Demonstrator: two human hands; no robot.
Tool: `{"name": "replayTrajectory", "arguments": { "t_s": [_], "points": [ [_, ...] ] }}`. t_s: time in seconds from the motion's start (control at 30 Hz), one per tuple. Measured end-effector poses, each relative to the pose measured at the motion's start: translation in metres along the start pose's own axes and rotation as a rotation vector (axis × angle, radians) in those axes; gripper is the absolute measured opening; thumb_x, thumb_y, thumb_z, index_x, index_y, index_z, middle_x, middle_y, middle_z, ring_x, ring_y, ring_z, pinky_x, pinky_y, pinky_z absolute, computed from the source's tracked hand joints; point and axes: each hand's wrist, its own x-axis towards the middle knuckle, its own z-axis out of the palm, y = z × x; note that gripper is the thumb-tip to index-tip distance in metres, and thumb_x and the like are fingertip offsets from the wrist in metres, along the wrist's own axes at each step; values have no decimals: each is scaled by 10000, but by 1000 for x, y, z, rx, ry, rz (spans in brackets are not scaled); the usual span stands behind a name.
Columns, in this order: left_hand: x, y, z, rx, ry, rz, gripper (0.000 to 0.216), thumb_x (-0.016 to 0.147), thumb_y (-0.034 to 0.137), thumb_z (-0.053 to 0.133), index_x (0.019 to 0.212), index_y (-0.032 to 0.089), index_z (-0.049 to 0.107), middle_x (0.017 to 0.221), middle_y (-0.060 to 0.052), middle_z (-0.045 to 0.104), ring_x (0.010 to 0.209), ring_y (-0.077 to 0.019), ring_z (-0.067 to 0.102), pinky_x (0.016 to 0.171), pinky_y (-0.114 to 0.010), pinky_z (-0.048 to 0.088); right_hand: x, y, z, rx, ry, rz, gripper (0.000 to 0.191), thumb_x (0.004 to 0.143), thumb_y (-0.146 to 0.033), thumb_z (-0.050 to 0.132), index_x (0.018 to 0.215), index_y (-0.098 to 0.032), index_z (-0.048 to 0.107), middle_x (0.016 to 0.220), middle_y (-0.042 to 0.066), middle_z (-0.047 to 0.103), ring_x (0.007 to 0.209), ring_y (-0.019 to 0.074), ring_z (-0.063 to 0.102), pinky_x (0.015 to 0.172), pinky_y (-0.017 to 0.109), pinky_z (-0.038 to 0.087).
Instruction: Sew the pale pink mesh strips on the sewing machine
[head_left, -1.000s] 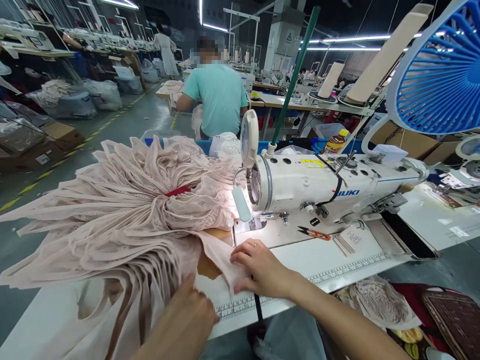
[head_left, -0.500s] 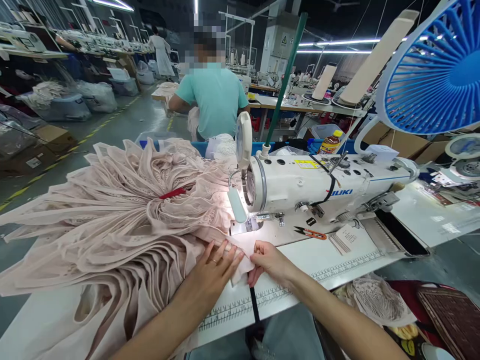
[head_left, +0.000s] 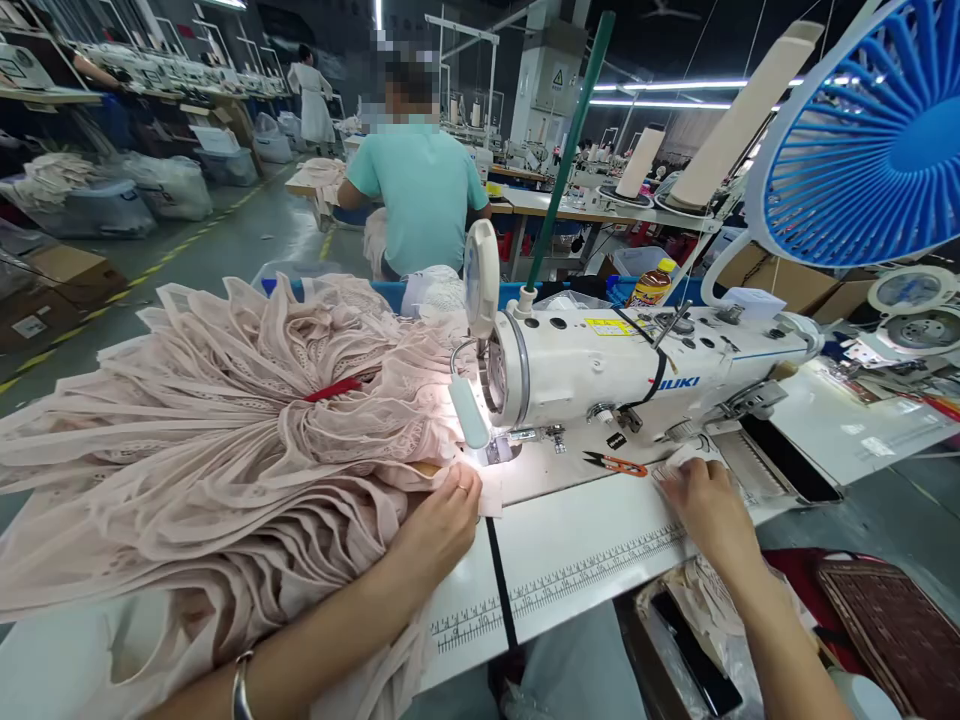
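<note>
My left hand [head_left: 448,510] is closed in a pinch on the edge of the pale pink fabric [head_left: 330,430], just in front of the sewing machine's needle area. A small corner of the cloth sticks out to the right of its fingers. The large gathered bundle has a red tie [head_left: 334,390] at its middle. To the right, my right hand [head_left: 709,505] is over the white printed labels [head_left: 688,456], with its fingers curled onto one; the fingertips are partly blurred. Orange thread snips [head_left: 616,463] lie just left of that hand. The white sewing machine [head_left: 585,365] stands behind both hands.
A measuring scale [head_left: 555,585] runs along the table's front edge. A blue fan [head_left: 862,140] and thread cones [head_left: 739,120] rise at the right. A bottle [head_left: 651,284] stands behind the machine. A person in a teal shirt [head_left: 416,195] sits ahead, facing away.
My right hand has let go of the fabric and moved right to the labels. My left hand has gone from lying flat on the cloth to pinching its edge. The view has shifted slightly.
</note>
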Motion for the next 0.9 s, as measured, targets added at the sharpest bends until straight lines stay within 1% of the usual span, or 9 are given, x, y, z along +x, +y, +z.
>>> {"name": "replayTrajectory", "arguments": {
  "t_s": [0.1, 0.23, 0.33, 0.43, 0.53, 0.6, 0.67, 0.8, 0.9],
  "points": [
    [8, -5, 3, -11, 61, 4, 333, 889, 48, 432, 1085, 1, 697, 1064, -225, 712, 966, -288, 671, 945, -430, 473, 3, 25, 7, 53, -65, 36, 202, 863, -333, 476, 765, -197, 589, 802, 142, 650, 772, 297, 614, 637, 374, 435],
    [2, -8, 10, -94, 119, -51, 398, 907, 50, 448, 1269, 76, 613, 1108, -198, 706, 1005, -275, 672, 937, -411, 468, 10, 32, 4, 145, -60, 139, 264, 855, -394, 441, 723, -211, 577, 718, 107, 639, 646, 261, 579, 592, 362, 398],
    [-2, -13, 10, -159, 138, -75, 446, 921, 49, 441, 1327, 176, 577, 1138, -137, 695, 1018, -242, 654, 899, -371, 469, 12, 22, -5, 175, 164, 238, 276, 855, -412, 428, 760, -198, 574, 721, 124, 626, 678, 272, 574, 635, 382, 413],
    [-1, -21, 6, -207, 121, -47, 432, 924, 39, 430, 1316, 147, 578, 1090, -99, 696, 1016, -222, 638, 890, -347, 471, 10, -11, -10, 379, 315, 288, 300, 879, -447, 424, 858, -187, 571, 779, 126, 643, 701, 261, 585, 646, 374, 439],
    [5, -25, 8, -210, 156, 63, 382, 921, 33, 421, 1244, 82, 619, 1165, -112, 693, 1069, -230, 630, 912, -350, 479, 9, -61, -1, 817, -178, 70, 246, 873, -449, 480, 892, -215, 556, 719, 45, 644, 587, 202, 573, 543, 306, 443],
    [9, -22, 13, -180, 169, 126, 377, 917, 28, 424, 1237, 59, 622, 1210, -132, 690, 1088, -243, 637, 870, -347, 501, 14, -93, 11, 955, -448, -36, 176, 887, -389, 496, 921, -222, 539, 662, -9, 619, 523, 178, 554, 523, 291, 455],
    [13, -16, 17, -140, 165, 119, 387, 904, 15, 436, 1244, 43, 618, 1206, -158, 696, 1078, -266, 657, 812, -351, 521, 22, -116, 23, 846, -405, -97, 94, 893, -276, 499, 950, -217, 545, 674, -12, 624, 588, 192, 591, 600, 314, 495],
    [28, 7, 12, -35, 146, 17, 356, 864, -25, 453, 1161, -28, 650, 1090, -242, 721, 925, -308, 712, 721, -382, 541, 33, -137, 33, 384, -147, -298, 145, 856, -141, 569, 995, -148, 607, 1019, 159, 669, 1032, 317, 600, 877, 443, 488],
    [42, 25, -2, -16, 125, 14, 350, 867, -24, 439, 1133, -33, 667, 1058, -254, 727, 831, -282, 719, 665, -362, 539, 25, -141, 27, 297, -178, -443, 139, 865, -200, 621, 989, -137, 622, 1058, 165, 636, 1000, 302, 590, 862, 418, 491]
  ]
}}
